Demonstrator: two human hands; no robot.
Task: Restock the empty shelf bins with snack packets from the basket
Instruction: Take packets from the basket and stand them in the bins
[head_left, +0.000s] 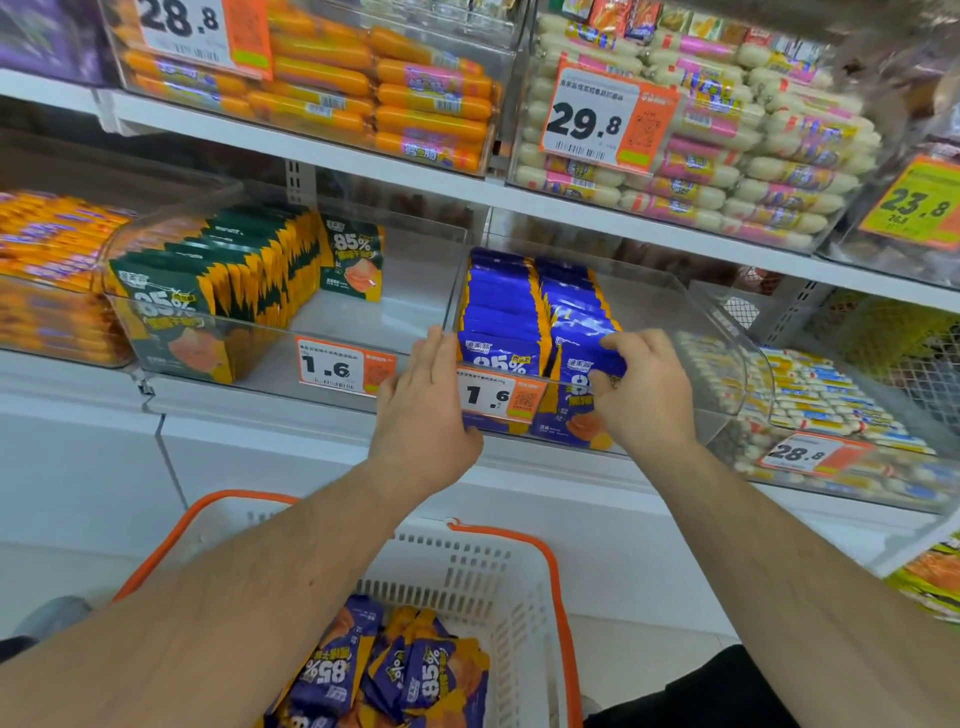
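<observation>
A clear plastic shelf bin holds two rows of blue-and-orange snack packets. My right hand grips the front packets of the right row at the bin's front edge. My left hand lies flat with straight fingers against the bin's front left corner. Below, a white basket with orange handles holds several purple-and-orange packets of the same kind.
A neighbouring clear bin to the left holds green-and-orange packets, with bare floor on its right side. Sausage bins fill the upper shelf. Another bin of small sausages sits to the right.
</observation>
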